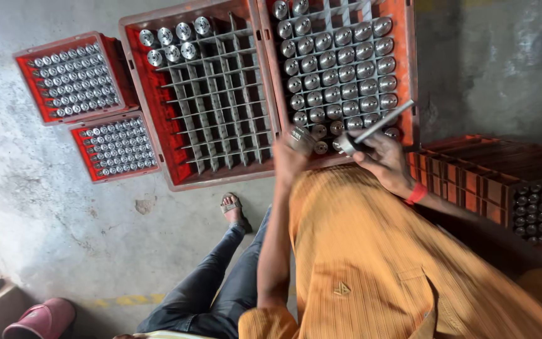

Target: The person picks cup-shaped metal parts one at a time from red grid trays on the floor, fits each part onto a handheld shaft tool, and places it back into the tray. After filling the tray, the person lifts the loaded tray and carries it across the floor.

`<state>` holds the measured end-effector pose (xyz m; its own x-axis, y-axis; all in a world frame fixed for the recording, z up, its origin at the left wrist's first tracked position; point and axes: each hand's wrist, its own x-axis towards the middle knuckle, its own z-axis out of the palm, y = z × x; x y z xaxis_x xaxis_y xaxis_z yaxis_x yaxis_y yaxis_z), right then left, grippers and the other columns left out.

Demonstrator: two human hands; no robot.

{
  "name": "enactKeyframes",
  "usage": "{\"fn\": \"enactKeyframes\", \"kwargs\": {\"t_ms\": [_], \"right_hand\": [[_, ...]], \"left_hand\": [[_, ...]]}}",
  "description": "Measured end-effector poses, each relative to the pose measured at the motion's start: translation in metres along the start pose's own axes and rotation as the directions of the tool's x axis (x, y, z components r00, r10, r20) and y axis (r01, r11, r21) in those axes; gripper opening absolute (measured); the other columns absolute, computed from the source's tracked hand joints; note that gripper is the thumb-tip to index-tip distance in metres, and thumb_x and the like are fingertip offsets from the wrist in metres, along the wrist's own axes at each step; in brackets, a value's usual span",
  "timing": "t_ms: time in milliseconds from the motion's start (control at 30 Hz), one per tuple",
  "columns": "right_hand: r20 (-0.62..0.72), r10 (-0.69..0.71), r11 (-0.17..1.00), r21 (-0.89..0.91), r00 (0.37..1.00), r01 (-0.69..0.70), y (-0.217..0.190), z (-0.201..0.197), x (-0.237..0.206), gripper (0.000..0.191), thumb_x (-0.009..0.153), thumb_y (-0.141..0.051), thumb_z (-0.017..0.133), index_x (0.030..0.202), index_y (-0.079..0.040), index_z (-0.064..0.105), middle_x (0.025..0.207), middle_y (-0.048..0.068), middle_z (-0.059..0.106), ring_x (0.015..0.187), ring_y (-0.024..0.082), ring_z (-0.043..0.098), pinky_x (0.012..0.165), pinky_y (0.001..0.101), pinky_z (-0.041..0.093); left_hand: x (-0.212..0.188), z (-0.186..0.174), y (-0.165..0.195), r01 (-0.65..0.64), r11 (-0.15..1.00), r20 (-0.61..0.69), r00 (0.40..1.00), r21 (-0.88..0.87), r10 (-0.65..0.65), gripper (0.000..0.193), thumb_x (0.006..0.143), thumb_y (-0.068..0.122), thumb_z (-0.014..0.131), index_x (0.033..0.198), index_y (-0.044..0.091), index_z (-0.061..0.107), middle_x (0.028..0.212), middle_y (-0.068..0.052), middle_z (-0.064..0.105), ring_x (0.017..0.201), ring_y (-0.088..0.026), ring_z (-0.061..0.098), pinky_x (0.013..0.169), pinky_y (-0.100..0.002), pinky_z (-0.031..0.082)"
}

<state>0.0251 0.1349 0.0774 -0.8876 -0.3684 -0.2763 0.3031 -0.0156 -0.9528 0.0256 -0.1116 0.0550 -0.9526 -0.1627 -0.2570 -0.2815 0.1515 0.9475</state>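
Note:
My left hand [291, 156] is closed around a shiny metal cylinder [300, 136] at the near edge of two red crates. My right hand [385, 158], with a red band at the wrist, grips a thin metal rod [381, 122] that has a small metal piece [346, 145] at its lower end. Both hands hover over the near rim of the right crate [409, 37], which is nearly full of upright metal cylinders. The left crate [158, 119] has grey dividers, and only several cylinders [174, 41] stand in its far left corner.
Two smaller red trays [29, 85] [81, 160] packed with small metal parts lie on the concrete floor at left. A stack of brown-red crates [478, 182] stands at right. A jeans leg with a sandalled foot [233, 210] stretches below the crates. A pink sandal [42, 317] lies bottom left.

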Motion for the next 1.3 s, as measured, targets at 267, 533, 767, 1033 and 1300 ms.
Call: {"fn": "enactKeyframes", "kwargs": {"t_ms": [267, 533, 767, 1033, 1300], "right_hand": [[0.204, -0.007, 0.997, -0.068, 0.979, 0.022, -0.052, 0.01, 0.004, 0.053, 0.095, -0.013, 0.073, 0.143, 0.0, 0.054, 0.148, 0.014, 0.057, 0.131, 0.022, 0.061, 0.109, 0.037, 0.054], [0.282, 0.023, 0.999, -0.046, 0.959, -0.01, -0.012, -0.036, 0.005, 0.05, 0.094, -0.013, 0.074, 0.139, 0.001, 0.056, 0.141, 0.01, 0.061, 0.128, 0.019, 0.06, 0.11, 0.0352, 0.051], [-0.338, -0.089, 0.982, 0.128, 0.937, 0.14, 0.002, -0.083, 0.017, 0.04, 0.101, 0.007, 0.064, 0.14, 0.004, 0.06, 0.117, 0.002, 0.066, 0.101, 0.007, 0.058, 0.09, 0.021, 0.048], [-0.418, -0.054, 0.984, 0.133, 0.907, 0.12, 0.022, -0.089, -0.014, 0.045, 0.095, 0.006, 0.065, 0.139, 0.001, 0.06, 0.111, 0.003, 0.069, 0.093, 0.008, 0.058, 0.08, 0.0229, 0.047], [-0.409, 0.033, 0.992, 0.121, 0.912, 0.018, 0.08, -0.105, -0.049, 0.037, 0.1, -0.001, 0.067, 0.136, 0.003, 0.06, 0.11, -0.002, 0.062, 0.101, 0.006, 0.055, 0.088, 0.021, 0.044]], "left_hand": [[-0.065, 0.041, 0.038, 0.158, 0.979, 0.086, 0.982, 0.127, -0.17, 0.04, 0.071, 0.022, 0.092, 0.1, 0.003, 0.071, 0.079, -0.011, 0.074, 0.07, -0.019, 0.072, 0.067, -0.037, 0.057], [-0.059, 0.056, 0.029, 0.04, 0.997, 0.248, 0.967, 0.067, -0.056, 0.049, 0.077, 0.035, 0.085, 0.113, 0.004, 0.072, 0.091, -0.014, 0.078, 0.082, -0.024, 0.076, 0.074, -0.039, 0.058], [0.08, 0.044, -0.001, -0.021, 0.858, 0.056, 0.998, 0.513, -0.009, 0.077, 0.087, 0.056, 0.073, 0.144, 0.007, 0.055, 0.081, -0.019, 0.074, 0.063, -0.031, 0.07, 0.061, -0.045, 0.055], [0.222, 0.044, 0.014, -0.5, 0.481, 0.174, 0.801, 0.72, 0.573, 0.06, 0.087, 0.0, 0.065, 0.143, 0.018, 0.055, 0.14, -0.022, 0.061, 0.111, -0.04, 0.068, 0.086, -0.042, 0.06], [0.171, -0.017, 0.015, -0.365, 0.716, -0.086, 0.857, 0.595, 0.508, 0.045, 0.081, 0.002, 0.077, 0.123, 0.012, 0.066, 0.119, -0.012, 0.07, 0.111, -0.035, 0.065, 0.09, -0.047, 0.055]]}}
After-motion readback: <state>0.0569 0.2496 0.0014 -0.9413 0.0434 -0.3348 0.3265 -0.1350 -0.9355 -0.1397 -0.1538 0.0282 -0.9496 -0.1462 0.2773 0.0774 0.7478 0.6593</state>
